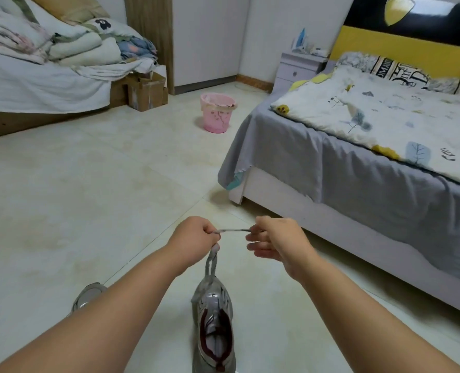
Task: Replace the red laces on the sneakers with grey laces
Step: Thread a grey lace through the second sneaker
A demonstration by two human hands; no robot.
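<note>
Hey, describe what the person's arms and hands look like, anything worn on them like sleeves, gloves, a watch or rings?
Both forearms are bare right down to the bottom edge of the picture, so no sleeves show. The left hand and the right hand wear no gloves. No watch, bracelet or band appears on either wrist, and I can see no rings, though some fingers are curled out of sight.

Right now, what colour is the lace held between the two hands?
Grey lace, shown in the head view.
</note>
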